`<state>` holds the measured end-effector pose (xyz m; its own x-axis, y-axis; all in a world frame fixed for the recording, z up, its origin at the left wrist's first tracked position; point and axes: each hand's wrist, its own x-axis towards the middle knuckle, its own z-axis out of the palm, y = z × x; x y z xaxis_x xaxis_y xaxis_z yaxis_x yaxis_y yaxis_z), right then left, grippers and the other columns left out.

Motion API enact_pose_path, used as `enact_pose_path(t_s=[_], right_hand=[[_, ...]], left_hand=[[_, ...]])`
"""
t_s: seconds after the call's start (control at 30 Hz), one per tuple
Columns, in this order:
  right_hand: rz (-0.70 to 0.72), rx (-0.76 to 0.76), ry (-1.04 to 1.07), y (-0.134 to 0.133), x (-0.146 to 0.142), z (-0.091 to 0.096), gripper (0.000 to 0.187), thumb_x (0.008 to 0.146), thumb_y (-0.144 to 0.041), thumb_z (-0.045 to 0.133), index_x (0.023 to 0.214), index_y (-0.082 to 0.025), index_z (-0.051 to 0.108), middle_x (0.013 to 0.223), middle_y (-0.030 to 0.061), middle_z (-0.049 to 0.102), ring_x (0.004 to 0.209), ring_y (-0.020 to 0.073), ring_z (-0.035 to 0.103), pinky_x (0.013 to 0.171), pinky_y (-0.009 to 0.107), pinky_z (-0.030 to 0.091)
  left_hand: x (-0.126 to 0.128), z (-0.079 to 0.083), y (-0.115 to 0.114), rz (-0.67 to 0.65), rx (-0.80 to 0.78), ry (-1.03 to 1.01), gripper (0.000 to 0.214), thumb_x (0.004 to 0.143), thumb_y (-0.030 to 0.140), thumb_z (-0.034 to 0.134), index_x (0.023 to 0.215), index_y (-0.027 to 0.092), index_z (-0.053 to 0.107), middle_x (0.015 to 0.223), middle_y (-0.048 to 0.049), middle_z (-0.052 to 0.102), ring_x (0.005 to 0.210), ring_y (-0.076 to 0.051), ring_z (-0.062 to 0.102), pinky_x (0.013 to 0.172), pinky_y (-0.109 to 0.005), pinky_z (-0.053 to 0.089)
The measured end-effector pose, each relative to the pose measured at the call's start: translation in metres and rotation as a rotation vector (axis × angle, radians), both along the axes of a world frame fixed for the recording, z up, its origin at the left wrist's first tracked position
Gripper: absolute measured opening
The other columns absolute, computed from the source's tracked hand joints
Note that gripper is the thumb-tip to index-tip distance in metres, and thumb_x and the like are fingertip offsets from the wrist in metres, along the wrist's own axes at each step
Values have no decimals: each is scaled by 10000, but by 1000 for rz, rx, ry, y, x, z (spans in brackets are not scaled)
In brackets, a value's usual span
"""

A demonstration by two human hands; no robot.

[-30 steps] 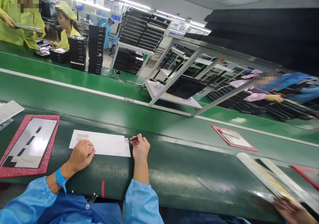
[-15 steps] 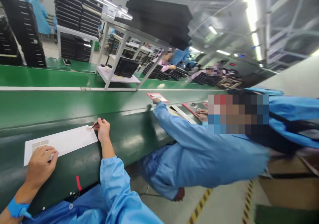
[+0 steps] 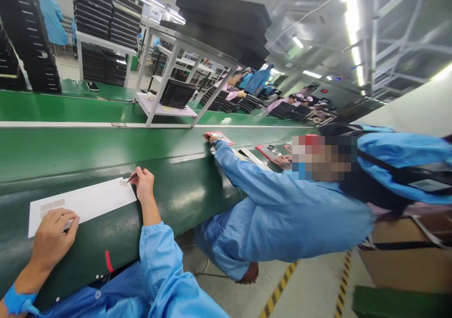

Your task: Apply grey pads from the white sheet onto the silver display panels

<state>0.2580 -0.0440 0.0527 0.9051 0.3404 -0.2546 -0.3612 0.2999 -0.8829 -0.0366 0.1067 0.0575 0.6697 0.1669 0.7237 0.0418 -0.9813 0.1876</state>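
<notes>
A long white sheet (image 3: 97, 199) lies at a slant on the dark green mat (image 3: 183, 191). My left hand (image 3: 52, 235) rests on its left end, palm down with the fingers stretched out, beside several small greyish-beige stickers (image 3: 52, 204), partly covering them. Above the sheet's right end, my right hand (image 3: 144, 184) pinches dark, thin tweezers (image 3: 132, 177). Their tips meet a small pale sticker (image 3: 123, 182) at the sheet's upper right corner; whether it is lifted or stuck down I cannot tell.
A co-worker in a blue smock (image 3: 282, 214) sits to my right, one hand at a red-edged board (image 3: 221, 137). Across the green bench stands a metal rack (image 3: 173, 68) carrying black trays (image 3: 222, 26). Red tape (image 3: 108, 261) marks the mat's near edge.
The whole view has shifted slightly left. My hands keep nearly the same pose on the sheet and tweezers. The co-worker's hand has moved a little left along the red-edged board.
</notes>
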Motion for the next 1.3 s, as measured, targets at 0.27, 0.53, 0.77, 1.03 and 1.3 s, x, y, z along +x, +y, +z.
enact_pose_path(t_s=[0.27, 0.53, 0.77, 1.03, 1.3], right_hand=[[0, 8, -10, -2, 0, -1, 522, 984, -562, 813, 971, -123, 530, 841, 40, 630, 662, 111, 608, 578, 190, 511], [-2, -1, -22, -4, -3, 2, 483, 993, -528, 790, 978, -124, 528, 848, 44, 630, 654, 112, 602, 575, 197, 509], [-21, -9, -9, -6, -6, 3, 485, 966, -519, 807, 977, -131, 516, 840, 46, 631, 665, 130, 618, 563, 205, 506], [-40, -5, 9, -15, -7, -1, 525, 893, -527, 855, 1000, -147, 509, 836, 32, 636, 648, 123, 608, 557, 201, 508], [-24, 16, 26, -21, -12, -3, 511, 866, -498, 861, 1000, -154, 508, 824, 36, 635, 638, 130, 611, 538, 199, 503]], left_hand=[[0, 3, -2, -3, -31, 2, 71, 1038, 191, 660, 980, 208, 697, 983, -60, 751, 968, -290, 719, 916, -461, 565], [0, 3, -4, 5, -62, 5, 81, 1047, 212, 652, 983, 216, 701, 977, -48, 755, 970, -272, 721, 924, -440, 564], [0, 6, -8, 8, -87, 13, 123, 1060, 219, 639, 951, 229, 696, 952, -31, 753, 962, -237, 711, 917, -397, 560], [-2, 10, -18, -2, -131, 60, 146, 1047, 161, 651, 913, 197, 695, 923, -36, 733, 928, -216, 681, 880, -378, 552], [-3, 8, -25, 27, -160, 96, 166, 1061, 167, 623, 914, 210, 686, 920, -28, 736, 935, -201, 665, 888, -348, 541]])
